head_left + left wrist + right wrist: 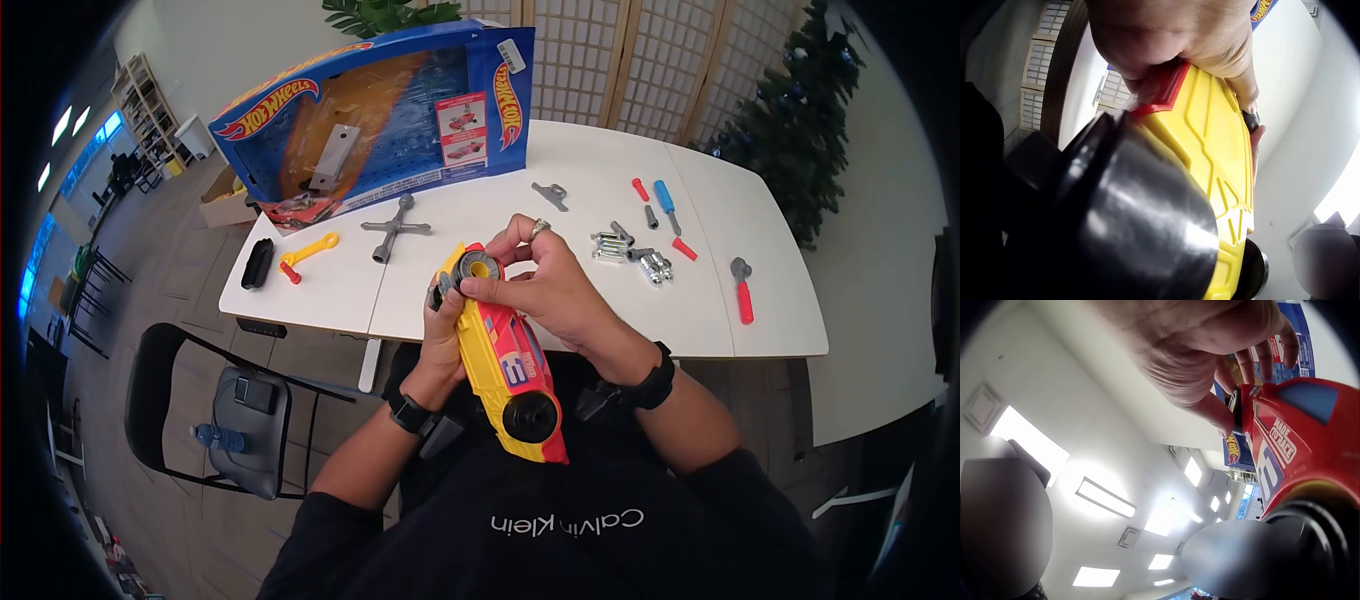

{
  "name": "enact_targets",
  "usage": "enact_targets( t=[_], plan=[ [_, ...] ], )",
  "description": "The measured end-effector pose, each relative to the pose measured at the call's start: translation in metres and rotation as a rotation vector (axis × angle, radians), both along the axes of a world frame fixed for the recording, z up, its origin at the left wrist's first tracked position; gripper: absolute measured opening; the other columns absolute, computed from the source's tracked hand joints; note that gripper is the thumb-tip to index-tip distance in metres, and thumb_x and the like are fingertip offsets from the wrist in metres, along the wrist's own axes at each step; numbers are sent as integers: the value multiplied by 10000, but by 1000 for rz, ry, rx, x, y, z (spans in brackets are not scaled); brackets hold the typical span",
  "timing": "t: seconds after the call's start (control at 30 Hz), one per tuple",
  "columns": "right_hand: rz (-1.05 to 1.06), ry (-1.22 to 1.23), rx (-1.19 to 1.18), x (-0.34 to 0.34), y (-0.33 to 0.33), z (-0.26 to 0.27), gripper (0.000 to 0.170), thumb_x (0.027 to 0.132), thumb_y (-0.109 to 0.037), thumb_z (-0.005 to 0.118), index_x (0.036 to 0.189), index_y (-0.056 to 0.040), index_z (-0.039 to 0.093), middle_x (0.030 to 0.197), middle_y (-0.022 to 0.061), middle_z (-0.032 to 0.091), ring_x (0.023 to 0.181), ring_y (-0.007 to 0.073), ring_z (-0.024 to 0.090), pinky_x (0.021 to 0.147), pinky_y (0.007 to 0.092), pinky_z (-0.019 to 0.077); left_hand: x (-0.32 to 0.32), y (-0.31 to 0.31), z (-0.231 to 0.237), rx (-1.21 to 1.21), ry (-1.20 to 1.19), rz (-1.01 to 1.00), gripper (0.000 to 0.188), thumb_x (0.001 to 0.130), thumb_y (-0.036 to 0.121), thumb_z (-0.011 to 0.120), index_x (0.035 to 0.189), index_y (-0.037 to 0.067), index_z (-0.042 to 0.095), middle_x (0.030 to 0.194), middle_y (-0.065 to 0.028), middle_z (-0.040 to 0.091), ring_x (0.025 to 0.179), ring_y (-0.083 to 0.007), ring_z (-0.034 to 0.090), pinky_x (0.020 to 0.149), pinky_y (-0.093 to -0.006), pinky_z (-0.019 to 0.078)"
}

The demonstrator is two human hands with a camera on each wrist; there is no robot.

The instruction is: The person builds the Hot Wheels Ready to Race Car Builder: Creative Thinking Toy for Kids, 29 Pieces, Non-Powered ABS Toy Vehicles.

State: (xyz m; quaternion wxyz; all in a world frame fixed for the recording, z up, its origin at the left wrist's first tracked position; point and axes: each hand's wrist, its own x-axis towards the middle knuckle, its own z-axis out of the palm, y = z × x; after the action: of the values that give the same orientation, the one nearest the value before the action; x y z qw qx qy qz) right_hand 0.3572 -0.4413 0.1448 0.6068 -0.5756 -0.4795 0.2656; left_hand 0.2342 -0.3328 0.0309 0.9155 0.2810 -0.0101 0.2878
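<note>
A red and yellow toy race car [508, 365] is held up in front of the person's chest, its yellow underside turned left. The left hand [440, 342] grips its far end; the left wrist view shows the yellow underside [1204, 134] running down from that hand. At the same end, the right hand [562, 290] pinches a dark wheel [478, 266] with a yellow centre between thumb and fingers. A black wheel [530, 416] sits at the car's near end. In the right wrist view, the fingers reach around the wheel beside the red body [1316, 437].
A Hot Wheels box [400, 115] stands at the table's back left. A grey cross wrench [397, 230], yellow wrench [315, 248] and black part [257, 264] lie left. Silver parts [630, 250], a blue screwdriver [666, 205] and a red-handled tool [742, 290] lie right.
</note>
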Motion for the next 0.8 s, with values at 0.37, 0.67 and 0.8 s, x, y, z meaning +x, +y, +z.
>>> enact_targets(
  t=[0.37, 0.67, 0.8],
  plan=[
    [54, 192, 25, -4, -10, -4, 270, 935, -61, 823, 1130, -26, 640, 1224, 89, 713, 971, 96, 649, 868, 272, 586, 2, 6, -19, 143, 63, 16, 751, 981, 485, 763, 1528, 64, 468, 1419, -187, 629, 1280, -308, 667, 1090, -486, 579],
    [52, 186, -45, -3, -19, 11, 428, 864, -249, 918, 1107, -66, 617, 1117, 50, 641, 897, 102, 602, 769, 234, 537, -4, -7, -5, 119, 111, 118, 795, 901, 364, 883, 1500, 62, 457, 1316, -124, 654, 1162, -245, 706, 1016, -425, 616],
    [-186, -235, 110, -1, -18, -8, 641, 917, -377, 857, 1301, -9, 499, 1311, 152, 510, 946, 174, 627, 811, 310, 573, -10, 4, -28, 16, 165, -68, 731, 960, 520, 776, 1488, 94, 504, 1340, -141, 680, 1203, -291, 712, 1036, -474, 605]
  ],
)
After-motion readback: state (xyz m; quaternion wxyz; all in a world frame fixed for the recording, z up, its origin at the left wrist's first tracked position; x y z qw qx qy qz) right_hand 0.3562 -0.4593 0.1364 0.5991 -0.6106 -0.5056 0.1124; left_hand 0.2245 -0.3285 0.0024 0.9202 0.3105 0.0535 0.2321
